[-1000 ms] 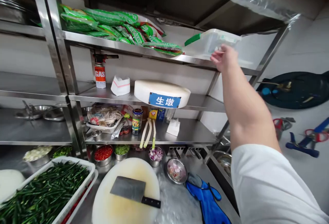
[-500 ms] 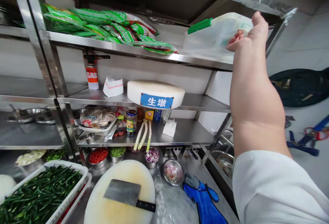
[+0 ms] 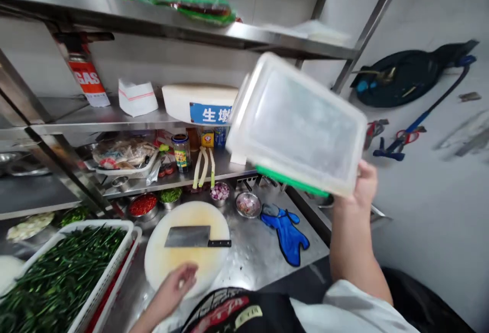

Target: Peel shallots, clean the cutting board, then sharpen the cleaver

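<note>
My right hand [image 3: 362, 185] is closed on one corner of a translucent plastic storage box [image 3: 301, 124] with a green latch [image 3: 292, 180]. The box is tilted in the air in front of the shelves, partly covering the white block with a blue Chinese label [image 3: 210, 113]. My left hand [image 3: 179, 279] is low over the near edge of a round white cutting board [image 3: 160, 256]. Its fingers are loosely bent and apart, with nothing visible in them. On the board lies a cleaver [image 3: 189, 237], its black handle pointing right.
A white basket [image 3: 114, 267] of green chilies stands left of the board. Behind are bowls of red chilies [image 3: 143, 204] and chopped shallots [image 3: 220, 191]. Blue gloves [image 3: 288, 236] lie at right. A gas torch [image 3: 86, 76] and green packets [image 3: 198, 4] sit on the shelves.
The storage box has come off the upper shelf, down and toward me, in my right hand. My left hand has come into view, and the camera has tilted downward.
</note>
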The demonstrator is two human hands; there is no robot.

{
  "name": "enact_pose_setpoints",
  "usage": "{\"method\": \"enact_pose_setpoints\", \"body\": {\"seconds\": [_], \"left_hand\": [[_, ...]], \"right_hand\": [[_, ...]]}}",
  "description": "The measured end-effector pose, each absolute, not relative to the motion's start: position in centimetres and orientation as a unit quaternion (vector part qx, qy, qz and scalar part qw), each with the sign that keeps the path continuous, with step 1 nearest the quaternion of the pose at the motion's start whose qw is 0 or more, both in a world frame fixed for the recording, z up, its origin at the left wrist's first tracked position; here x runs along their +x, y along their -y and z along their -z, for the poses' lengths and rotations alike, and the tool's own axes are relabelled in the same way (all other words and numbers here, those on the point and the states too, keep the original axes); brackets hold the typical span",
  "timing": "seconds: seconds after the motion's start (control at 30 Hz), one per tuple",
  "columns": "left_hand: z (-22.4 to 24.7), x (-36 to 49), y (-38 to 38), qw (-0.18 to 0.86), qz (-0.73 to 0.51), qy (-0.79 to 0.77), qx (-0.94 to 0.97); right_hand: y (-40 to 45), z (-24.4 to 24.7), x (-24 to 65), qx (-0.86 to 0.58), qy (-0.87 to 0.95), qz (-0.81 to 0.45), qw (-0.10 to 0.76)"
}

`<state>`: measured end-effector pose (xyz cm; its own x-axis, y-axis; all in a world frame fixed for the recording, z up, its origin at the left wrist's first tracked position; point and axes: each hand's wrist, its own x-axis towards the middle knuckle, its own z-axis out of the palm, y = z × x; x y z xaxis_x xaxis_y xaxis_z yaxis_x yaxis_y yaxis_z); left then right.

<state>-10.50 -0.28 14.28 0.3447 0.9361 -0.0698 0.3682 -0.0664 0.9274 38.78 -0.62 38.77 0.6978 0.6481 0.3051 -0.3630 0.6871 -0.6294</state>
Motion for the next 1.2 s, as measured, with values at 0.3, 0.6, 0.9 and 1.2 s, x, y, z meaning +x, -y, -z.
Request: {"method": "enact_pose_setpoints", "body": {"seconds": [0.3,0.6,0.9,1.2], "left_hand": [[-15.4,-8.9,-3.7,0.187,-0.507,-0.435,0.721],[-10.7,-6.5,-0.7,0.216,-0.125,-0.479,0.842],[-12.0,-8.1,-3.3,0.209,-0.016,-0.372,0.905],[-11.0,-8.3,-1.7,0.17,-0.021,-0.495,0.852]], "right_hand": [[0.0,-15.1,23.7,-0.486,0.203,-0.508,0.682],[1.4,-5.6,11.7,-0.495,0.205,-0.578,0.615],[1.6,-3.9,11.3,-0.538,0.227,-0.547,0.6],[0.9,-3.4,11.4,-0.534,0.194,-0.542,0.619]]}}
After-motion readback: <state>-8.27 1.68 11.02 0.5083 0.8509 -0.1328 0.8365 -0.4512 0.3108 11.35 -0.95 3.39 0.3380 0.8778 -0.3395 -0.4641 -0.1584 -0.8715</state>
